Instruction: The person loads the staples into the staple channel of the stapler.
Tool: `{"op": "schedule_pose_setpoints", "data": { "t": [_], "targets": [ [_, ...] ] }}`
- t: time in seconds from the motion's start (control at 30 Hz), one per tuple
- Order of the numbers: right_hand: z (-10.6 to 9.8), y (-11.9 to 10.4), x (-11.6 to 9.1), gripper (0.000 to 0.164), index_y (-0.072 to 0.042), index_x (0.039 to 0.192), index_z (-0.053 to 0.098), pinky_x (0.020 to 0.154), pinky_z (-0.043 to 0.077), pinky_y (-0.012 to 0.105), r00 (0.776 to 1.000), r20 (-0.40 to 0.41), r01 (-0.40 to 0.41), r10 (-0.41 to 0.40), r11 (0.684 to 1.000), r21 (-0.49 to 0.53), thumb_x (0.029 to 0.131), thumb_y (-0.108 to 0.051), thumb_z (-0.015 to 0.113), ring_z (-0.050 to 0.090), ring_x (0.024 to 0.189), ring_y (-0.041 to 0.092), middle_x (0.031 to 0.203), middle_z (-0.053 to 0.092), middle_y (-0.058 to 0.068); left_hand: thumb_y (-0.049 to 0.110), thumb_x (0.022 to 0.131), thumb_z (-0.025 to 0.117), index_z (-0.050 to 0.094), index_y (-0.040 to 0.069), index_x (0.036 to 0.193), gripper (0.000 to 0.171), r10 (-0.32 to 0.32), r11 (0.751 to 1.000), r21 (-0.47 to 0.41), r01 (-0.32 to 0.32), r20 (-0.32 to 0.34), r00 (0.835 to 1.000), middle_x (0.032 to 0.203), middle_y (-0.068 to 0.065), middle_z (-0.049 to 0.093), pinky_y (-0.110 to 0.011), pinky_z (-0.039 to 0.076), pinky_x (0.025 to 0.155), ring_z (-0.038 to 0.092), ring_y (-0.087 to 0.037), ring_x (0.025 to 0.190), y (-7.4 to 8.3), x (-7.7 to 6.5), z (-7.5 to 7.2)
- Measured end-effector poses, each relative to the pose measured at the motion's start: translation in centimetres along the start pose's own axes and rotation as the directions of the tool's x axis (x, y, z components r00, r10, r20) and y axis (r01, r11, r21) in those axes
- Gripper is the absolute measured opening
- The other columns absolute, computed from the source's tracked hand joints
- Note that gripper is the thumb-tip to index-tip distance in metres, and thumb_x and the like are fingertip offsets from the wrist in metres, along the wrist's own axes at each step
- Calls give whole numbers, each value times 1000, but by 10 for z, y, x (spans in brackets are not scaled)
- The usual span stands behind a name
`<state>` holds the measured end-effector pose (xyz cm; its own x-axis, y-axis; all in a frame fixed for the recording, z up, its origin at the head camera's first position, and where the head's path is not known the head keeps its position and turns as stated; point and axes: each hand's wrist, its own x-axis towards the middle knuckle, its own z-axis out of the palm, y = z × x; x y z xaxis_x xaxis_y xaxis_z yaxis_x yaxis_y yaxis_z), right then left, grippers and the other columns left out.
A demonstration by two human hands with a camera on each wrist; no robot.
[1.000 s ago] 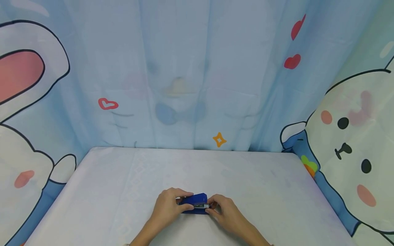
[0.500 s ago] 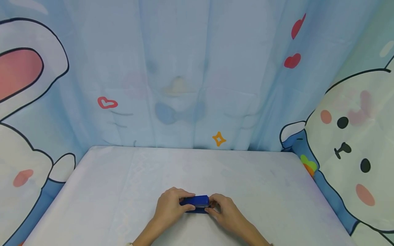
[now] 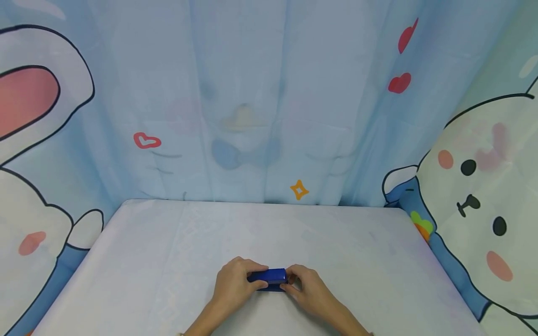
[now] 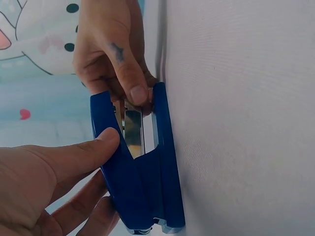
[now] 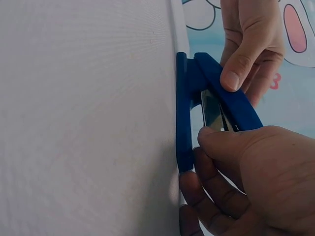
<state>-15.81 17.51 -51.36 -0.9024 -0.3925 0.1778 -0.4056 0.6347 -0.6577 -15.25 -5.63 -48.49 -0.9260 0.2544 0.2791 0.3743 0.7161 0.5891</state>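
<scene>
A blue stapler [image 3: 272, 276] rests on the white table between both hands. My left hand [image 3: 234, 283] grips its upper arm from the rear side, the thumb [image 4: 109, 140] lying on the near flank and the fingers on the far one. At the front end, my right hand [image 3: 310, 290] pinches the tip of the metal staple magazine [image 4: 133, 130] between thumb and curled fingers. In the left wrist view the magazine shows in the gap between the upper arm and the base [image 4: 170, 172]. The right fingertips partly hide the stapler's front end.
The white tabletop [image 3: 189, 242] spreads around the hands. Behind it hangs a light blue curtain [image 3: 244, 56] printed with cartoon animals and hearts.
The stapler's upper arm has come down over the magazine, which no longer shows from the head view. My left hand has shifted slightly right; the right hand stays nearly still.
</scene>
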Motion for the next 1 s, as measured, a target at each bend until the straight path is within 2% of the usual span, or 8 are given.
{"op": "schedule_pose_setpoints", "data": {
  "t": [0.37, 0.7, 1.0],
  "targets": [
    [-1, 1, -1, 16, -9, 107, 73, 78, 56, 25, 1000, 3, 4, -4, 1000, 13, 93, -11, 80, 65, 87, 1, 99, 76, -1, 26, 77, 95, 86, 27, 105, 30, 5, 1000, 18, -5, -9, 1000, 100, 9, 83, -21, 47, 71, 67, -9, 85, 1, 0, 2],
    [-1, 0, 0, 17, -11, 106, 74, 82, 58, 27, 1000, 4, -29, 29, 1000, 1, 92, -11, 82, 68, 88, 4, 100, 77, -2, 26, 77, 94, 86, 27, 106, 30, 27, 999, 20, -27, -8, 1000, 101, 9, 83, -21, 47, 71, 67, -8, 85, 1, 0, 2],
    [-2, 0, 0, 18, -11, 108, 76, 87, 60, 30, 999, 10, -53, 53, 998, 19, 91, -13, 82, 70, 90, 5, 101, 78, -2, 28, 78, 93, 86, 27, 105, 28, 15, 999, 39, -16, 25, 1000, 101, 9, 83, -22, 48, 72, 67, -8, 86, 2, 2, 1]
  ]
}}
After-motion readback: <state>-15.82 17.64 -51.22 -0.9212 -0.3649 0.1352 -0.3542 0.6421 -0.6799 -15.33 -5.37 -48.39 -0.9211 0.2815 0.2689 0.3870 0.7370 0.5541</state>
